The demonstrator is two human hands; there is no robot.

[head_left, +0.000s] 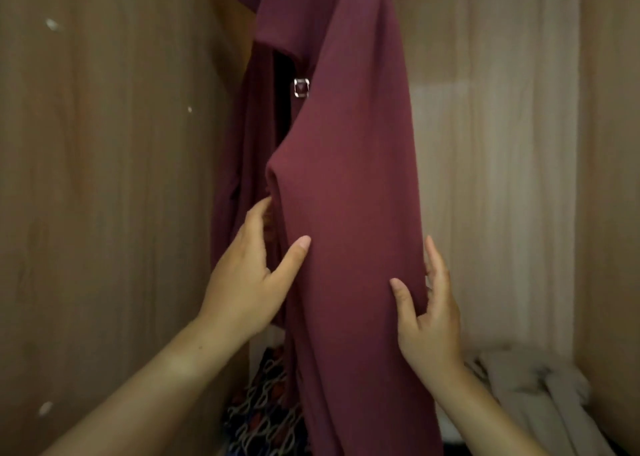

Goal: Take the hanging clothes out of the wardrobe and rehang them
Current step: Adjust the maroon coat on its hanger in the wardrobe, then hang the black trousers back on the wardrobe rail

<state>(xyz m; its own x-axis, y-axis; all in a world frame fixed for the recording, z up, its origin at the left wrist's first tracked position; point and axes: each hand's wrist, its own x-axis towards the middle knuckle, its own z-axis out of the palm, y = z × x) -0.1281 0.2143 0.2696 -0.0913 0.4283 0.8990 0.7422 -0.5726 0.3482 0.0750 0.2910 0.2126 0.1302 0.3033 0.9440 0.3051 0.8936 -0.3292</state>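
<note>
A long maroon garment [346, 165] hangs inside the wooden wardrobe, its top out of view above. My left hand [249, 275] is at its left edge: the thumb lies on the front of the cloth and the fingers reach behind the fold. My right hand [427, 313] is at the right edge, thumb on the front, fingers straight along the far side. Both hands bracket the cloth between thumb and fingers. A small silver buckle [301, 87] shows in a dark gap behind the garment.
The wardrobe's wooden side wall [104, 178] stands close on the left and another panel [609, 178] on the right. A patterned dark cloth [263, 410] hangs low behind the garment. Pale crumpled fabric [533, 386] lies on the wardrobe floor at right.
</note>
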